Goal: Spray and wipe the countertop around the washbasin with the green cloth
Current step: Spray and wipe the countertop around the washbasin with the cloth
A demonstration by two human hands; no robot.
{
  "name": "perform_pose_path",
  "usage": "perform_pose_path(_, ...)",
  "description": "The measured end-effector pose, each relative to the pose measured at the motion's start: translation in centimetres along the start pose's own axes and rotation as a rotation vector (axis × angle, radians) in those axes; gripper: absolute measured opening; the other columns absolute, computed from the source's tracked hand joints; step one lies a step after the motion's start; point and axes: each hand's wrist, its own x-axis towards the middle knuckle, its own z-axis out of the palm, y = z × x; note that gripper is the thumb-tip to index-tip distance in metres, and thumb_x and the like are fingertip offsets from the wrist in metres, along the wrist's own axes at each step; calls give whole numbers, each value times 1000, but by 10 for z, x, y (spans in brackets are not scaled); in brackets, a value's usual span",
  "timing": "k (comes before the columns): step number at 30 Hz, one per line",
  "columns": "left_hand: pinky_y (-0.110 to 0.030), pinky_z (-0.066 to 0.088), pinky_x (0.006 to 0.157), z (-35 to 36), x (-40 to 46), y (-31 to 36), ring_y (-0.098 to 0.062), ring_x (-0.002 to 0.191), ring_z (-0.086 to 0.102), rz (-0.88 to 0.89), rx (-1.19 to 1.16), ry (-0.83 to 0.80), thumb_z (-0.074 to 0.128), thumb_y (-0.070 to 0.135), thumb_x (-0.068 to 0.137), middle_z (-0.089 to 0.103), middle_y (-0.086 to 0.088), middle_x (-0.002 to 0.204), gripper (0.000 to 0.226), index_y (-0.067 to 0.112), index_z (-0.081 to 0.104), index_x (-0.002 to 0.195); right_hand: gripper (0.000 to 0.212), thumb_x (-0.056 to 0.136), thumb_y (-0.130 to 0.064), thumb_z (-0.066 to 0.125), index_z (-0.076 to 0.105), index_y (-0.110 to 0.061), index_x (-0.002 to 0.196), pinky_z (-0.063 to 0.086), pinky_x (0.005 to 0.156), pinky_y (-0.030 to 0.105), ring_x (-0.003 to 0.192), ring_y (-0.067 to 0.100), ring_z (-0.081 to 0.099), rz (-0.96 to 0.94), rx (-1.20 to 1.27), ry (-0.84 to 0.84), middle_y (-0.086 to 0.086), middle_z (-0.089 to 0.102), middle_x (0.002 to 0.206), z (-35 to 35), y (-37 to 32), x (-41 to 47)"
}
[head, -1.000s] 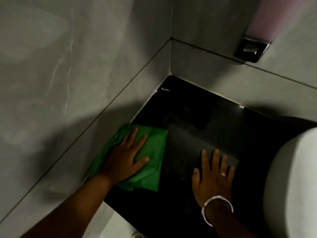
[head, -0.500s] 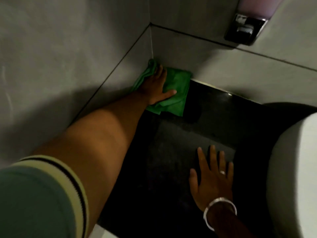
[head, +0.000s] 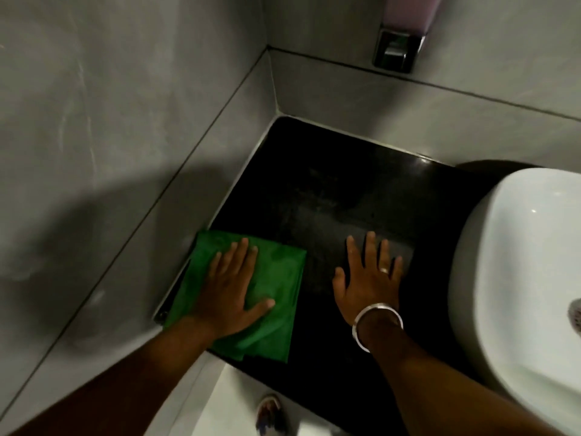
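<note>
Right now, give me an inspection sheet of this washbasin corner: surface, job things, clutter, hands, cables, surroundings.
Surface: black countertop, dark and glossy, faint dull smears near the middle.
Job's things: green cloth folded flat at the counter's left front edge against the side wall; no spray bottle in view.
Clutter: nothing seen on the counter.
Hands: left hand pressed flat on the cloth, fingers spread; right hand flat on bare counter, with a ring and a metal bangle.
Cables: nothing seen.
Surroundings: white washbasin at right; grey tiled walls meeting in the corner; wall-mounted dispenser above; a shoe on the floor below.
</note>
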Motion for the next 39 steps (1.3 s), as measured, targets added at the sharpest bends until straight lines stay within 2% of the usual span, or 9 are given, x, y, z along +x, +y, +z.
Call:
perform_pose_path(3,-52,14,121,-24,78,-7,-32,152,6,68,60,18,38,76,81,9,-13,164,102,11,14,155,68,84,-48,38,27,-28,147,9,115,61,146,38,13,-6,-16,28,13,19,159,4,2,1)
perform_pose_path(10,-46,12,122,-58,266,-14,-30,152,1,5,9,-42,46,72,84,-1,-13,166,102,13,5,156,69,81,-50,41,28,-31,145,9,114,57,144,36,17,-1,-46,138,10,24,158,22,9,5)
perform_pose_path(13,-46,12,123,-54,225,-21,-33,152,5,24,13,4,43,72,85,4,-16,165,99,10,10,155,69,82,-50,38,28,-29,146,8,114,58,145,37,16,-18,-20,150,11,22,159,19,9,5)
perform_pose_path(17,-46,18,121,-20,72,-22,-35,151,12,-40,77,89,40,71,85,14,-19,163,96,8,18,154,67,84,-50,34,23,-29,147,2,115,58,146,37,9,-30,2,106,11,15,160,17,9,3)
perform_pose_path(24,-50,11,122,33,-84,84,-32,151,12,-114,56,34,37,73,84,14,-16,164,96,11,16,155,55,89,-29,49,37,-23,143,10,117,55,145,31,19,-153,208,-12,7,27,158,-6,21,-19)
perform_pose_path(28,-47,7,123,15,-91,87,-29,152,9,-65,-37,-70,43,64,90,10,-11,165,85,16,18,155,54,87,-24,57,45,-15,139,25,113,52,137,32,39,-216,354,-25,11,42,150,-20,33,-76)
perform_pose_path(32,-45,36,111,-37,-65,40,-31,140,38,-44,86,32,58,51,88,30,-8,160,78,20,28,152,63,87,-39,57,39,-15,142,34,111,39,135,29,41,-408,310,-173,11,41,150,-32,0,-93)
perform_pose_path(35,-45,41,101,-61,-36,-1,-33,130,44,-25,281,-77,62,58,83,39,-7,153,83,25,28,152,74,80,-53,61,39,-16,140,41,104,43,128,34,46,-428,54,-289,13,47,144,-34,-55,-73)
perform_pose_path(39,-42,42,91,-66,-12,-18,-30,115,50,130,301,-162,71,56,75,54,-7,124,48,26,62,113,69,68,-58,71,52,-17,120,48,89,44,110,36,58,-372,-229,-363,10,62,121,-32,-86,-46)
